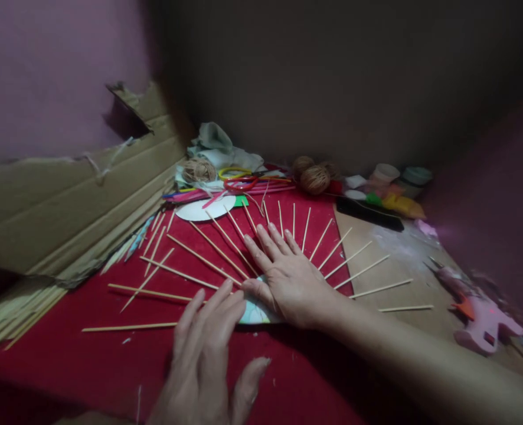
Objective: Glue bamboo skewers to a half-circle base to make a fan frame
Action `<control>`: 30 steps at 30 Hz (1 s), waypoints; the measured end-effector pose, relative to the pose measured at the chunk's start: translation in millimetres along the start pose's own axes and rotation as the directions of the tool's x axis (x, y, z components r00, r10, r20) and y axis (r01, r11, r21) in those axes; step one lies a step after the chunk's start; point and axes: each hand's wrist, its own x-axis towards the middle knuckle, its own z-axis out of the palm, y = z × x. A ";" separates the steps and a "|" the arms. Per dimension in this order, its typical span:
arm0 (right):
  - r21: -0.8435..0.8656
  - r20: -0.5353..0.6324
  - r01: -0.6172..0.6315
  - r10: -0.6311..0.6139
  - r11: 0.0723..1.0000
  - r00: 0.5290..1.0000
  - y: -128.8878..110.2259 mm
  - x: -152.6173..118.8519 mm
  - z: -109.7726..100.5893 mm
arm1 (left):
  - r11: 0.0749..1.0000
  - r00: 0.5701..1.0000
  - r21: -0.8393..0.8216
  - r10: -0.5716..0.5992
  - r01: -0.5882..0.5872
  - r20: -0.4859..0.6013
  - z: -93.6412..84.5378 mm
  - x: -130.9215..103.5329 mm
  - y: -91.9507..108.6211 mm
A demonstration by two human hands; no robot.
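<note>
A fan of thin wooden sticks (226, 257) spreads out from a light blue patterned half-round piece (253, 313) on a red cloth. My right hand (290, 277) lies flat over the middle of that piece, fingers stretched across the inner ends of the sticks and hiding much of it. My left hand (212, 348) is at the piece's left edge, with its fingers extended and thumb apart; the fingertips touch or hover just over the left sticks, I cannot tell which. No object shows in either hand.
Loose sticks (157, 251) lie at left, beside cardboard (88, 218). Behind are a white oval (206, 208), scissors (239, 183) and twine balls (315, 178). A black strip (370, 213) and a pink glue gun (485, 321) lie at right. Red cloth (88, 372) covers the front.
</note>
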 end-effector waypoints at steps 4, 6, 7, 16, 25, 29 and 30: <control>-0.025 -0.005 -0.043 0.043 0.999 0.999 -0.9 -1.7 2.4 | 0.993 0.996 -0.086 -0.081 0.079 -0.022 -0.6 -6.6 3.7; -0.051 0.014 -0.064 0.064 0.997 0.998 -0.8 -2.2 1.7 | 0.985 0.992 -0.136 -0.118 0.111 -0.045 -0.8 -6.8 5.2; -0.065 0.035 -0.069 0.071 0.996 0.997 -0.8 -2.0 0.3 | 0.974 0.986 -0.175 -0.156 0.145 -0.053 -1.0 -7.1 5.4; -0.147 0.179 -0.200 0.225 0.969 0.958 -32.8 20.7 -20.1 | 0.803 0.870 -0.497 -0.463 0.331 -0.170 3.0 -12.0 3.4; -0.137 0.117 -0.144 0.160 0.980 0.980 -41.4 15.8 0.3 | 0.825 0.882 -0.472 -0.436 0.311 -0.181 -3.3 -5.9 3.9; -0.113 0.085 -0.139 0.149 0.984 0.985 -41.3 16.5 1.9 | 0.826 0.886 -0.465 -0.435 0.320 -0.162 -4.3 -2.9 1.5; -0.101 0.072 -0.138 0.146 0.985 0.987 -41.1 16.9 2.7 | 0.836 0.892 -0.450 -0.422 0.314 -0.160 -4.3 -2.0 1.0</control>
